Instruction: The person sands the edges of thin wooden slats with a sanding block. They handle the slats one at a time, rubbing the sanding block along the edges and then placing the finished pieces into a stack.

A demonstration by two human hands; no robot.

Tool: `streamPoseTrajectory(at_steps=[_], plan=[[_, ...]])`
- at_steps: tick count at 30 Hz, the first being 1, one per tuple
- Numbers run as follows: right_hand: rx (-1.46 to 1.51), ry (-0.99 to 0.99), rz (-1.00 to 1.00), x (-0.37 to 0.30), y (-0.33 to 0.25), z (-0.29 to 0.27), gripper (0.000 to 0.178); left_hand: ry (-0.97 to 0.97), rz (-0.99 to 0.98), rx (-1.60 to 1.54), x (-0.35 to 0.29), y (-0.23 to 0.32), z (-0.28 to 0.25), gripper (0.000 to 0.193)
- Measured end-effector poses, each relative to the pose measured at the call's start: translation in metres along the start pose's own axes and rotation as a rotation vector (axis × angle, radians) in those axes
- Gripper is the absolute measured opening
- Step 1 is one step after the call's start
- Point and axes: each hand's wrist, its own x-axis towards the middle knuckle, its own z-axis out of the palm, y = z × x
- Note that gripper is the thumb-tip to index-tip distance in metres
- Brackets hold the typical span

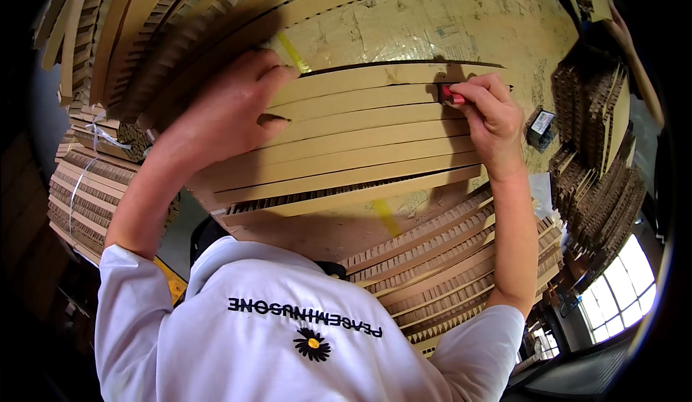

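Several long tan cardboard strips (360, 117) lie side by side on the table in front of me. My right hand (494, 114) pinches a small red-and-black block (450, 95), stamp-like in shape, at the right ends of the strips. Its lower part is dark and hard to make out. My left hand (241, 106) is over the left part of the same strips. Its thumb and forefinger are spread apart, and the other fingers are partly hidden. Closer to me, a strip with a honeycomb edge (317, 193) shows a dark gap beside it.
The worn yellowish tabletop (497, 13) extends beyond the strips. A small dark box with a pale label (540, 130) stands at the right. Cardboard stacks (151, 27) crowd the far left, with more stacks (447, 258) near my right arm. Another person's arm (634, 63) shows at the far right.
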Motion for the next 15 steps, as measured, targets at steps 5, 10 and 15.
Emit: streamPoseTrajectory(at_steps=[5, 10, 15], plan=[[-0.02, -0.005, 0.0, 0.001, 0.0, 0.0, 0.019, -0.044, 0.02, 0.054, 0.0, 0.003, -0.005, 0.071], [0.395, 0.323, 0.187, -0.01, 0.004, -0.006, 0.014, -0.107, 0.022, 0.096, 0.009, 0.01, -0.012, 0.074], [1.016, 0.749, 0.566, -0.043, -0.001, 0.008, 0.016, 0.169, 0.104, 0.36, 0.004, 0.011, 0.003, 0.079]])
